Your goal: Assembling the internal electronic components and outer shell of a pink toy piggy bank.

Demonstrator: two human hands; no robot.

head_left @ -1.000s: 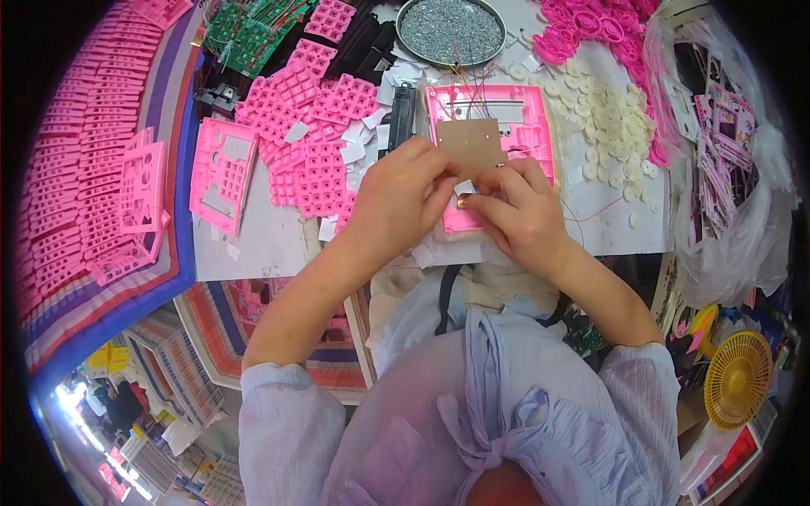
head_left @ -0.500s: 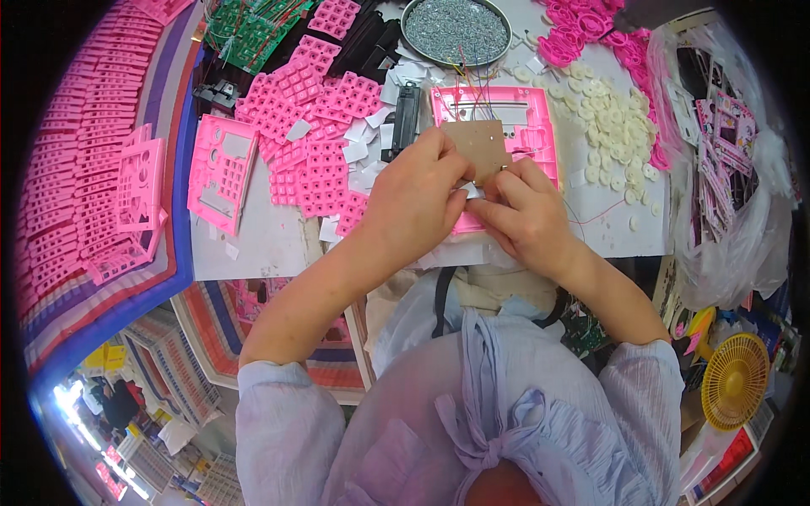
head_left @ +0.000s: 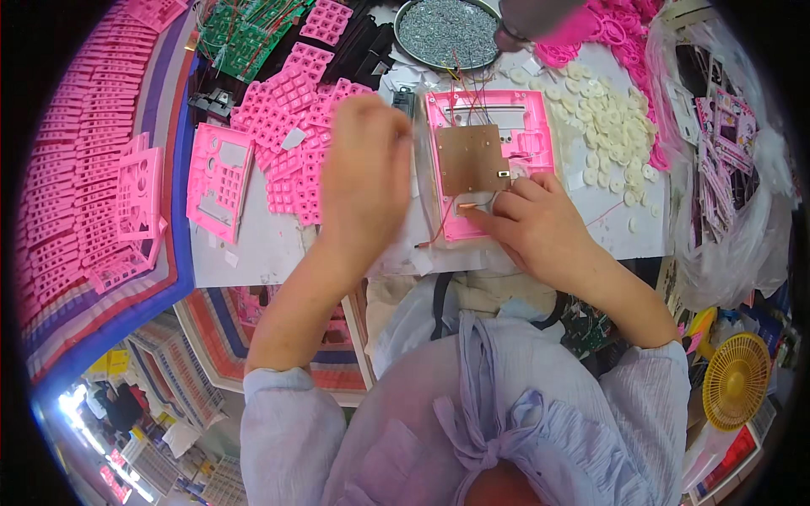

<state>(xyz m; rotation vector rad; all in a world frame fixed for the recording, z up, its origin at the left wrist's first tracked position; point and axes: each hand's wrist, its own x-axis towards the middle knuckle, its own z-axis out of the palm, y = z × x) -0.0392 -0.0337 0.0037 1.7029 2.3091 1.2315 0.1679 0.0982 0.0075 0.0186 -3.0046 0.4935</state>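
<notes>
A pink plastic housing (head_left: 540,122) lies in front of me, inner side up, with a brown circuit board (head_left: 470,160) over its middle. Thin coloured wires run from the housing's far end. My right hand (head_left: 536,221) is at the near right corner of the board, fingers bent and thumb pressed toward them; what they pinch is hidden. A short copper-coloured piece (head_left: 467,206) shows at the thumb tip, and a red wire with a dark end trails off the housing's near left side. My left hand (head_left: 367,173) is raised left of the housing, its fingers smeared by motion.
Pink keypads (head_left: 291,93) and a second housing (head_left: 221,177) lie left. Behind are green boards (head_left: 253,38) and a round tray of small metal parts (head_left: 405,38). White discs (head_left: 612,126) and pink rings (head_left: 624,51) lie right. A blurred dark shape (head_left: 536,18) hangs at the top.
My left hand has left the board and moved left and up. My right hand stays near the board's corner. The board now lies flatter in the housing. A dark shape has come in at the top.
</notes>
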